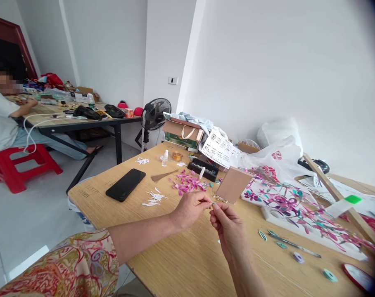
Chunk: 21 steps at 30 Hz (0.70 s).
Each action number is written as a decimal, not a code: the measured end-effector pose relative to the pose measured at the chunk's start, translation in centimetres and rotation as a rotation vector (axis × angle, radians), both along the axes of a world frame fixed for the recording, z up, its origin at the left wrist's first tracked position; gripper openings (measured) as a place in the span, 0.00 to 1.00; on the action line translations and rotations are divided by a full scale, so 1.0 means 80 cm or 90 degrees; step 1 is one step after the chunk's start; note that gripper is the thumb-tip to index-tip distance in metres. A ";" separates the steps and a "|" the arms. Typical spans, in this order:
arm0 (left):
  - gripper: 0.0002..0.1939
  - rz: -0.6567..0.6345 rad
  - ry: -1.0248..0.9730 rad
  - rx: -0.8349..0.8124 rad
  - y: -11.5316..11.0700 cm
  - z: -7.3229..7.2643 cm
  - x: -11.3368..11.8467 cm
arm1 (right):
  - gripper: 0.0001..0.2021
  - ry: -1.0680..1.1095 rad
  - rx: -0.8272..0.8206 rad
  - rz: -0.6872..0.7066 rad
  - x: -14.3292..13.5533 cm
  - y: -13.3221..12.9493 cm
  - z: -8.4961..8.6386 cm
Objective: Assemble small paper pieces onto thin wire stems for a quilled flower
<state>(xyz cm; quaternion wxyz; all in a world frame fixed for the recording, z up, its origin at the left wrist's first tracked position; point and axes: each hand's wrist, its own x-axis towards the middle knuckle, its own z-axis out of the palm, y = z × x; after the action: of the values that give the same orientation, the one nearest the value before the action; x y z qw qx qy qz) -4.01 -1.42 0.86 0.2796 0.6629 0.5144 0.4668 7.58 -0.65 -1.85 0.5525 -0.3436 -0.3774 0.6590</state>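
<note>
Two Hands Meet Over a Tiny Piece

In the head view, the left hand and right hand come together above the wooden table. Each has a narrow pinch, thumb against finger, on a tiny piece between their fingertips, too small to make out beyond a hint of blue-green.

Just beyond the hands lie loose pink petals, with a brown board to their right and an open black box behind. White cut strips lie left of the petals, near a black phone. A small clear bottle stands farther back, beside an amber roll.

On the right, pink and teal flower sprays rest on white padding. Nearer are a slim metal tool, a lilac roll and a teal roll.

Across the room, a person sits on a red stool at another table, well apart from a black fan.
</note>
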 end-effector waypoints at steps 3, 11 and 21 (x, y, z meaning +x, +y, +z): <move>0.07 -0.013 -0.020 -0.007 0.001 -0.004 -0.001 | 0.10 0.009 0.005 -0.007 -0.001 0.000 -0.002; 0.06 -0.020 -0.083 -0.046 0.000 -0.007 0.000 | 0.10 0.033 0.001 -0.005 -0.001 -0.002 -0.006; 0.07 -0.009 -0.084 -0.077 0.001 -0.008 -0.003 | 0.10 0.022 0.002 -0.016 -0.005 -0.002 -0.008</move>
<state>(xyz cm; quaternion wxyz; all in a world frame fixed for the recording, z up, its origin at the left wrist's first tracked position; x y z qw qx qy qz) -4.29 -1.31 0.25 0.3557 0.6162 0.5170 0.4759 7.18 -0.79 -2.50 0.5678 -0.3356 -0.3644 0.6574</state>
